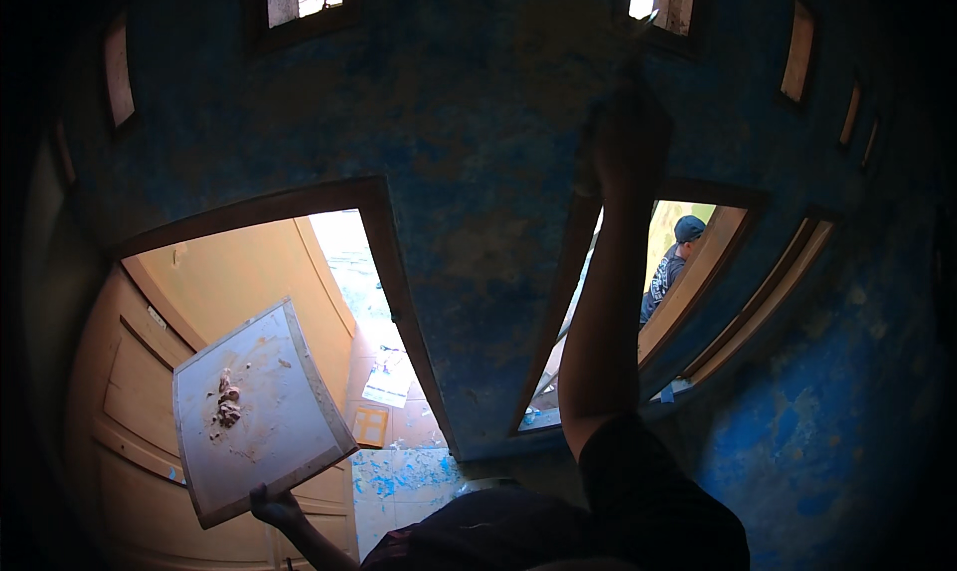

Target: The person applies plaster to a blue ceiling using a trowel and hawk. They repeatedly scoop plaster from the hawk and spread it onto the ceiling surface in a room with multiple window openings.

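My left hand is gripping the whitish board by its lower edge; brown-and-white lumps are lying left of the board's centre. My right hand is reaching up the blue wall, below the upper right window opening; too dark to tell its grip. Beyond, a person in a cap is showing through the lower opening. Judgement: good practice is keeping the board level, so nothing is sliding off, and steadying the raised wrist.
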`<state>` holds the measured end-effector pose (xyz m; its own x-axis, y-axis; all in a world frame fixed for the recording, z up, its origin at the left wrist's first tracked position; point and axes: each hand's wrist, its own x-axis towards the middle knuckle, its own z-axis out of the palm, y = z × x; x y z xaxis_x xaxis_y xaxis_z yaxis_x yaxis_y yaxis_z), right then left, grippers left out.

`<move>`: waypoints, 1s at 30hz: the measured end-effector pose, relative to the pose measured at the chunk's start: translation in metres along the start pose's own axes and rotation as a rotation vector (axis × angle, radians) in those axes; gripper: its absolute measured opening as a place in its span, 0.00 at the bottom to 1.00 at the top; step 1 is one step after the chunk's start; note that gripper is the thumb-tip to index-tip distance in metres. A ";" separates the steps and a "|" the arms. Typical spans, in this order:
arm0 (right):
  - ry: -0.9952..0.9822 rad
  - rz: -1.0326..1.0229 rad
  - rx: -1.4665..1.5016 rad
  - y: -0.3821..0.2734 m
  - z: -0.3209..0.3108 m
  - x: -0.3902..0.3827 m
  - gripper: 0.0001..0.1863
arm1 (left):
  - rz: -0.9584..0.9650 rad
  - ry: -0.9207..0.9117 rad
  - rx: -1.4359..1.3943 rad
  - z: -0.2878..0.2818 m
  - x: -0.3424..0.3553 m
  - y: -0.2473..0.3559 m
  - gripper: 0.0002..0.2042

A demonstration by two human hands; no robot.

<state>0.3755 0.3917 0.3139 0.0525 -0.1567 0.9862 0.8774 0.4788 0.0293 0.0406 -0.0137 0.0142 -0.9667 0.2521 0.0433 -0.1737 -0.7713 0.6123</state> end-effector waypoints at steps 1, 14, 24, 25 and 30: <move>0.043 -0.053 -0.011 -0.002 0.001 0.001 0.12 | 0.000 -0.002 -0.006 -0.002 0.001 0.000 0.26; -0.262 0.413 0.457 -0.010 -0.005 -0.012 0.13 | -0.003 -0.004 0.007 -0.014 0.010 0.002 0.26; -0.625 -0.128 -0.258 0.074 -0.005 -0.011 0.17 | -0.021 0.048 -0.036 -0.022 0.016 -0.003 0.26; -0.569 -0.201 -0.265 0.082 -0.001 -0.005 0.16 | -0.033 0.052 -0.042 -0.025 0.017 -0.002 0.26; -0.476 -0.297 -0.173 0.112 -0.002 0.024 0.12 | -0.009 0.087 -0.006 -0.015 0.011 -0.003 0.26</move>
<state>0.4765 0.4398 0.3400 -0.3925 0.1617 0.9054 0.8889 0.3197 0.3282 0.0277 -0.0174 0.0013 -0.9777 0.2076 -0.0318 -0.1838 -0.7728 0.6075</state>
